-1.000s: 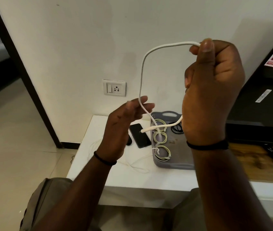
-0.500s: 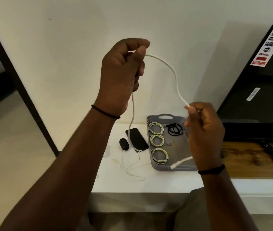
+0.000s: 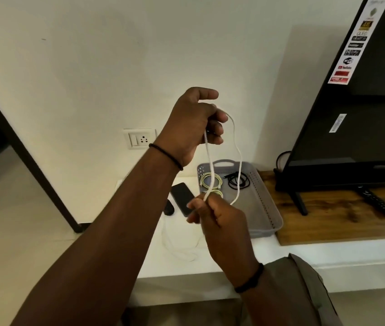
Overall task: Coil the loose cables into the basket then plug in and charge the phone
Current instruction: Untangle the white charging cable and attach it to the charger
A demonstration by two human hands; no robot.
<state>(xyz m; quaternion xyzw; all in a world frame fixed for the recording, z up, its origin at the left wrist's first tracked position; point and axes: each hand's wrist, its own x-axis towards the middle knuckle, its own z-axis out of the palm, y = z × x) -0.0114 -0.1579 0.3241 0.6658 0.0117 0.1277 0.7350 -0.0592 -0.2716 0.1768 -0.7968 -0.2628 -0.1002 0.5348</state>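
The television (image 3: 361, 109) filled the right side of the frame, standing on a wooden board (image 3: 342, 215) that lay on the white desk (image 3: 342, 252). At lower centre of the frame, on the desk, I saw the grey basket (image 3: 266, 203), its handle end toward the wall. My left hand (image 3: 196, 123) was raised at centre frame, its fingers (image 3: 217, 131) curled round the top of the white cable (image 3: 238, 151). From there the cable hung as a long narrow loop, in front of the basket as I saw it. My right hand (image 3: 219, 220) sat lower, just below the loop, pinching the cable's left strand between thumb and fingers. More white cable (image 3: 177, 248) trailed loose on the desk at lower centre; I could not tell whether it was the same one. Inside the basket lay two coiled yellowish cables (image 3: 211, 181), one behind the other and the nearer partly hidden by my hand, with a coiled black cable (image 3: 238, 181) to their right. The black phone (image 3: 182, 196) lay flat on the desk just left of the basket, a small dark oval object (image 3: 169, 209) beside it. A wall socket (image 3: 139, 138) was at centre left, and a remote control (image 3: 377, 202) lay under the television.
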